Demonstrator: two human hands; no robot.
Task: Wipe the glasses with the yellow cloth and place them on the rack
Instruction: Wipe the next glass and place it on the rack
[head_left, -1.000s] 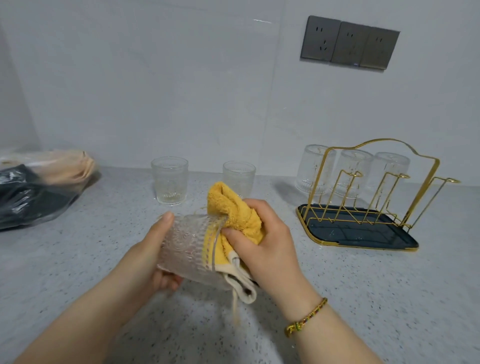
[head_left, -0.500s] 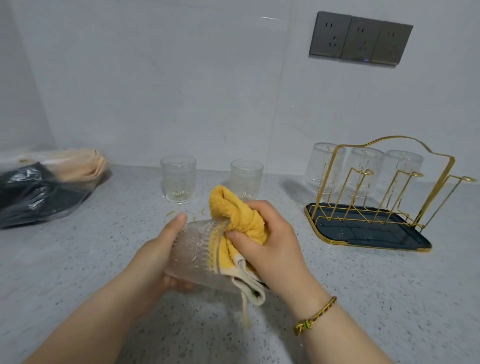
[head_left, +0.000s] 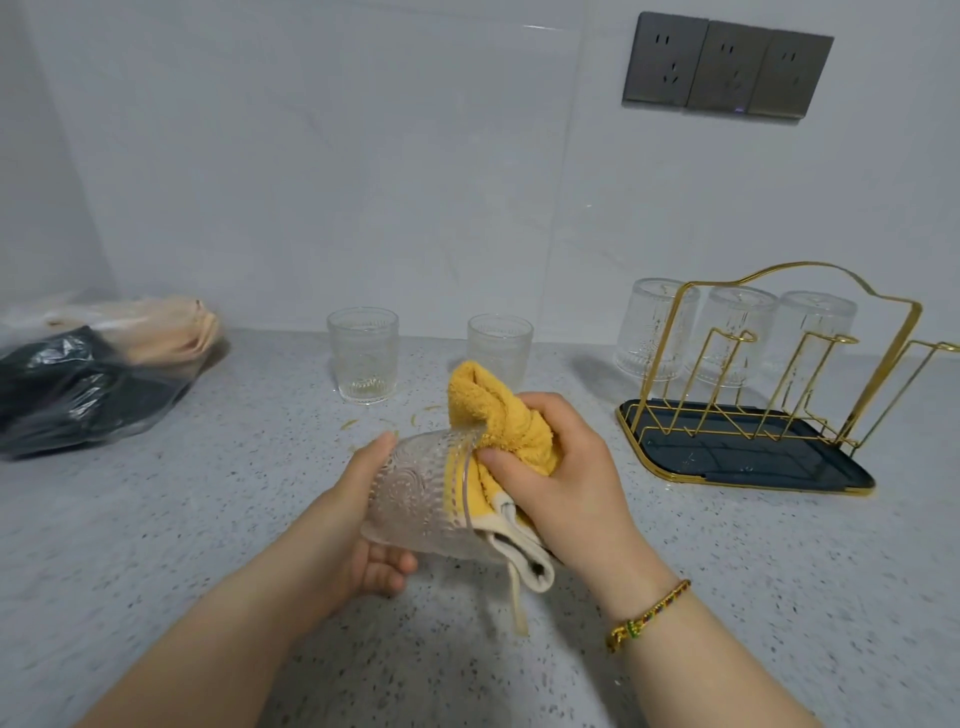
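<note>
**Wiping the mouth of a patterned glass.**
The left hand (head_left: 358, 525) curled round the glass (head_left: 421, 493), held on its side so its mouth faced the right hand (head_left: 566, 478), which pinched the yellow cloth (head_left: 498, 410) bunched into the rim. Two more glasses (head_left: 363, 358) stood on the table (head_left: 156, 519) beyond the hands. The rack (head_left: 753, 457), right of both, held three.

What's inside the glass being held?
Part of the yellow cloth, tucked into the glass mouth by the right hand; the left hand grips the base. Any fingers inside are hidden by cloth.
</note>
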